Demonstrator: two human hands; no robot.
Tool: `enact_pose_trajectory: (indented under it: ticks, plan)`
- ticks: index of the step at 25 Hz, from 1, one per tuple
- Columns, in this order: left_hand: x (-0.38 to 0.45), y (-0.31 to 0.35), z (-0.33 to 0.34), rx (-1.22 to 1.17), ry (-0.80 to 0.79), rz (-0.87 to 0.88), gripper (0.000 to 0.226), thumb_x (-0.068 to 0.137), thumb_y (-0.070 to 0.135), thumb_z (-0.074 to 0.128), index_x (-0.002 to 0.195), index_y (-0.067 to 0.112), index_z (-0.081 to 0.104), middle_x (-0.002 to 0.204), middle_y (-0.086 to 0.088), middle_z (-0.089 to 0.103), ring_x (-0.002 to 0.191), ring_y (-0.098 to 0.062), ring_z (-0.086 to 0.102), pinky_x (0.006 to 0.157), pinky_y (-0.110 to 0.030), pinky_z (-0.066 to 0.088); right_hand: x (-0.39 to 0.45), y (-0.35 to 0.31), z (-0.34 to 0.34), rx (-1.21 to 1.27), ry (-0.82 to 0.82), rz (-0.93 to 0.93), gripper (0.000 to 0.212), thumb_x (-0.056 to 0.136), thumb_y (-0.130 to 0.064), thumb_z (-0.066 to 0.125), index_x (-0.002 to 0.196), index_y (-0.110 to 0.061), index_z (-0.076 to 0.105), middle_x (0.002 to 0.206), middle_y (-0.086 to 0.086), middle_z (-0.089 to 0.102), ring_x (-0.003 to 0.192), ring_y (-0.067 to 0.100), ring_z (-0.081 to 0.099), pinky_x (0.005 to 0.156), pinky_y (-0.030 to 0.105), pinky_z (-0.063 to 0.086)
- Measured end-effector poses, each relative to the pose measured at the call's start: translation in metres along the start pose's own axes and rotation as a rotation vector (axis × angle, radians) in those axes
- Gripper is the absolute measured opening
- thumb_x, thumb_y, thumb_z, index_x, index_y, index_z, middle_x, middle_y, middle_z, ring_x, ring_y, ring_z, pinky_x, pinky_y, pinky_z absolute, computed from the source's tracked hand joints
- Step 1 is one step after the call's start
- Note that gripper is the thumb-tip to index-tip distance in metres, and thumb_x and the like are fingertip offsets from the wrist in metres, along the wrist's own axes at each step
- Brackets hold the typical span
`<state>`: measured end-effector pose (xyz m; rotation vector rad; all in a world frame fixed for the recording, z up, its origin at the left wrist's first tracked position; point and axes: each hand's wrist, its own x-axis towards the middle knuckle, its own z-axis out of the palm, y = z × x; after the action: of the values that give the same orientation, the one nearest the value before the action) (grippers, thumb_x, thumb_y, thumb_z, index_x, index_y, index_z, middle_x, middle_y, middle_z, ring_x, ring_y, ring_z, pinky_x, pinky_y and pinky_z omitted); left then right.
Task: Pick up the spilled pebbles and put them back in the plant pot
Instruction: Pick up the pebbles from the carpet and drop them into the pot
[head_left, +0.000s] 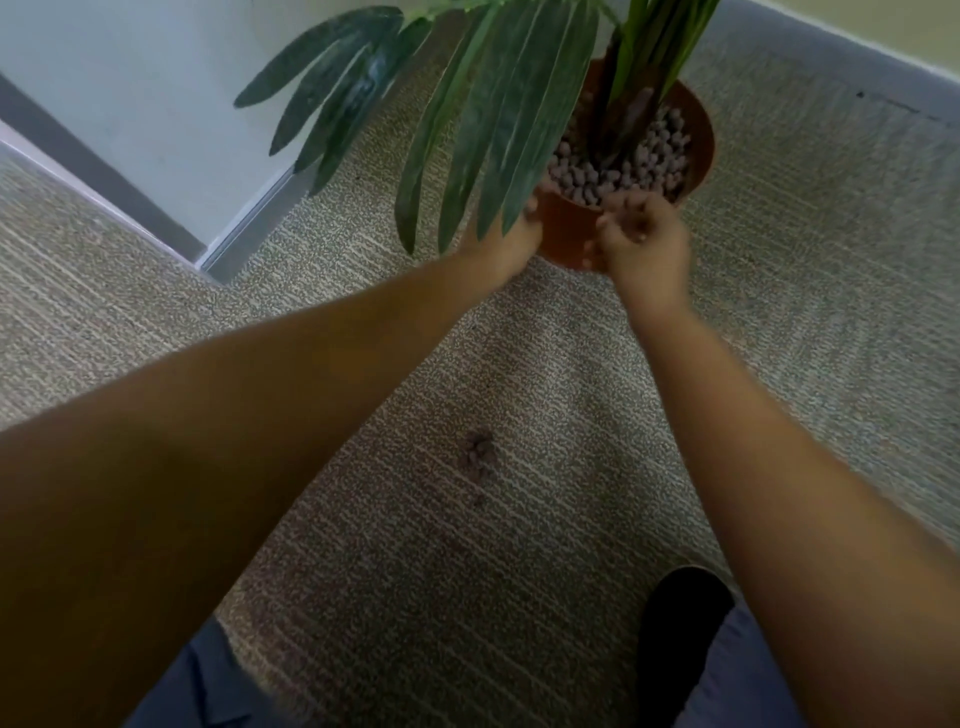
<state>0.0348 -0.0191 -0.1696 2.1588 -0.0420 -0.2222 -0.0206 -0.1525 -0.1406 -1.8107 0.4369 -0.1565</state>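
Note:
A terracotta plant pot (702, 136) stands on the carpet at the top centre, filled with brown-grey pebbles (652, 166) around a green plant's stem. My left hand (506, 249) rests against the pot's near left side, partly hidden under the hanging leaves. My right hand (641, 241) hovers at the pot's near rim with fingers loosely curled; whether it holds pebbles is unclear. A small cluster of spilled pebbles (477, 453) lies on the carpet between my forearms.
Long green leaves (493, 114) droop over the pot's left side. A white wall corner with grey skirting (244, 228) stands at the upper left. Another skirting runs along the upper right. My knees and a black shoe (680, 634) are at the bottom.

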Motion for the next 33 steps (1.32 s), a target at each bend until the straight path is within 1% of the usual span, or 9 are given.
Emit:
enact_pose_trajectory:
  ticks: [3,5,7,9,11,15,22,27,33]
  plan:
    - [-0.055,-0.04,0.0,0.158,-0.084,0.093,0.023,0.079,-0.004,0.05,0.098,0.007,0.057,0.081,0.0,0.054,0.074,-0.014,0.054,0.069,-0.029,0.043,-0.033,0.039,0.012,-0.108,-0.057,-0.036,0.016,0.086,-0.006,0.055,0.082,-0.021,0.054,0.074,0.0,0.06,0.063,0.018,0.059,0.057,0.033,0.053]
    - [-0.088,-0.072,0.002,0.355,-0.329,0.034,0.031,0.081,0.0,0.053,0.11,0.011,0.055,0.102,-0.01,0.056,0.091,-0.023,0.058,0.078,-0.033,0.047,-0.059,0.071,0.017,-0.27,-0.301,0.041,0.01,0.083,-0.008,0.062,0.085,-0.017,0.057,0.08,0.005,0.06,0.069,0.022,0.058,0.061,0.035,0.051]
    - [-0.115,-0.096,0.007,0.5,-0.554,-0.082,0.043,0.08,0.009,0.061,0.121,0.017,0.049,0.128,-0.015,0.043,0.111,-0.03,0.053,0.09,-0.036,0.046,-0.089,0.098,0.02,-0.524,-0.58,0.123,0.023,0.077,-0.015,0.072,0.097,-0.013,0.06,0.09,0.002,0.056,0.075,0.02,0.056,0.064,0.024,0.045]
    - [-0.133,-0.108,0.013,0.471,-0.579,-0.147,0.047,0.076,0.017,0.068,0.119,0.017,0.048,0.131,-0.014,0.038,0.111,-0.031,0.053,0.089,-0.035,0.045,-0.112,0.114,0.025,-0.717,-0.721,0.121,0.043,0.072,-0.019,0.077,0.111,-0.014,0.058,0.107,0.007,0.051,0.09,0.023,0.057,0.076,0.023,0.045]
    - [-0.143,-0.113,0.015,0.426,-0.535,-0.144,0.046,0.072,0.02,0.071,0.112,0.014,0.048,0.122,-0.014,0.042,0.103,-0.031,0.055,0.081,-0.033,0.044,-0.122,0.115,0.031,-0.776,-0.744,0.096,0.055,0.07,-0.019,0.077,0.119,-0.014,0.052,0.119,0.014,0.048,0.103,0.029,0.056,0.088,0.029,0.046]
    - [-0.151,-0.117,0.019,0.441,-0.532,-0.138,0.045,0.068,0.019,0.073,0.106,0.008,0.052,0.116,-0.017,0.045,0.099,-0.031,0.056,0.079,-0.03,0.043,-0.124,0.104,0.043,-0.822,-0.798,0.059,0.057,0.072,-0.019,0.074,0.123,-0.013,0.05,0.126,0.016,0.047,0.112,0.033,0.053,0.095,0.035,0.046]
    - [-0.163,-0.123,0.02,0.373,-0.492,-0.09,0.031,0.074,0.006,0.066,0.104,0.007,0.058,0.106,-0.013,0.042,0.099,-0.028,0.054,0.08,-0.024,0.04,-0.123,0.104,0.042,-0.77,-0.752,0.111,0.024,0.07,-0.013,0.076,0.092,-0.007,0.069,0.115,0.018,0.056,0.098,0.03,0.06,0.079,0.024,0.046]
    - [-0.16,-0.121,0.011,0.421,-0.63,0.019,0.031,0.075,0.005,0.067,0.104,0.005,0.056,0.109,-0.014,0.039,0.093,-0.027,0.054,0.084,-0.031,0.048,-0.116,0.103,0.038,-0.691,-0.759,0.182,0.019,0.071,-0.015,0.077,0.088,-0.008,0.072,0.099,0.013,0.07,0.076,0.014,0.056,0.054,0.016,0.033]
    - [-0.164,-0.117,0.009,0.444,-0.591,0.071,0.013,0.079,0.004,0.06,0.091,0.006,0.062,0.098,-0.005,0.035,0.085,-0.023,0.051,0.082,-0.032,0.049,-0.111,0.103,0.032,-0.722,-0.784,0.189,0.016,0.075,-0.015,0.074,0.09,-0.011,0.073,0.096,0.006,0.073,0.081,0.013,0.062,0.07,0.016,0.04]
